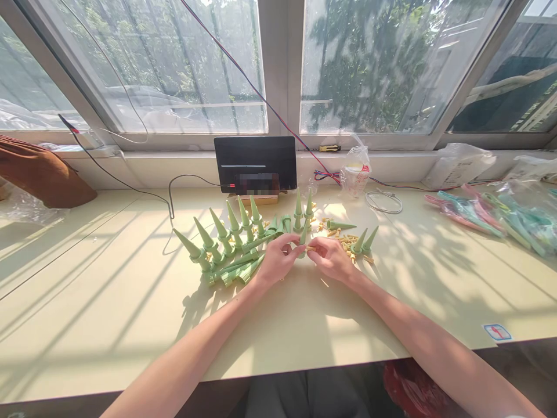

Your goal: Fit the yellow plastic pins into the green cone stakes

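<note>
My left hand [281, 255] is closed around a green pointed cone [303, 234], which stands tip up between thumb and fingers. Close beside it, my right hand [333, 259] pinches a small yellow peg-like piece [310, 249] against the cone's side; whether it is inserted cannot be made out. Left of my hands, several collared green cones [221, 228] stand in a slanting row. Loose green tapered pieces [239, 268] lie in front of them. Small yellow pieces [348, 239] are heaped beyond my right hand, near two upright green cones [369, 241] and one lying cone [342, 225].
A tablet [255, 152] leans at the back with a phone [256, 184] before it. Cables [172, 203] cross the pale table [130, 325]. Further right are a bagged cup [355, 174], a coiled white cable [383, 202] and bagged pink and green items [500, 217].
</note>
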{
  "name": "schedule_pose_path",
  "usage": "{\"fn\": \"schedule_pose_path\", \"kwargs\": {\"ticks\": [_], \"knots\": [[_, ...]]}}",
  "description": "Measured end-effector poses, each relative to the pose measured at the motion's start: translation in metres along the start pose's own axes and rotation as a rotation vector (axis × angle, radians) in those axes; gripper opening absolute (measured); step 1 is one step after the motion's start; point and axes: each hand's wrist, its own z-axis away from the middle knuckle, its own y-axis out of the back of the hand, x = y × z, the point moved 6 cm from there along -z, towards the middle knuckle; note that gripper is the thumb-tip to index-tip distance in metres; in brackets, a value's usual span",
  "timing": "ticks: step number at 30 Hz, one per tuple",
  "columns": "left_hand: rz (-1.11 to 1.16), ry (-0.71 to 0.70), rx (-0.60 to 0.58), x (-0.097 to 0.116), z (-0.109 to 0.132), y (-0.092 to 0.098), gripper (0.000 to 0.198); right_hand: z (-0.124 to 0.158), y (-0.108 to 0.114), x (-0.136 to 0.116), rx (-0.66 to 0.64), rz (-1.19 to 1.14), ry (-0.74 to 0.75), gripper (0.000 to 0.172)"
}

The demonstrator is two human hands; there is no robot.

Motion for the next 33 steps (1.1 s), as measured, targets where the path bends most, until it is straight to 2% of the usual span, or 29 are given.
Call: {"fn": "schedule_pose_path", "kwargs": {"ticks": [13, 19, 23, 28, 33], "knots": [[-0.087, -0.107, 0.0, 0.009, 0.0, 0.0, 0.017, 0.001, -0.003, 0.0, -0.07, -0.043, -0.043, 0.017], [-0.116, -0.112, -0.029, 0.008, 0.0, -0.002, 0.019, 0.001, -0.004, 0.0, -0.099, -0.078, -0.055, 0.018], [-0.143, -0.129, -0.005, 0.007, 0.0, -0.002, 0.019, 0.001, -0.005, 0.003, -0.086, -0.05, -0.049, 0.019], [-0.144, -0.058, 0.068, 0.005, 0.0, 0.003, 0.019, 0.001, -0.005, 0.001, -0.045, -0.002, 0.014, 0.01], [-0.071, 0.054, 0.103, -0.001, -0.002, 0.008, 0.028, 0.0, -0.002, -0.001, -0.042, -0.017, 0.019, 0.017]]}}
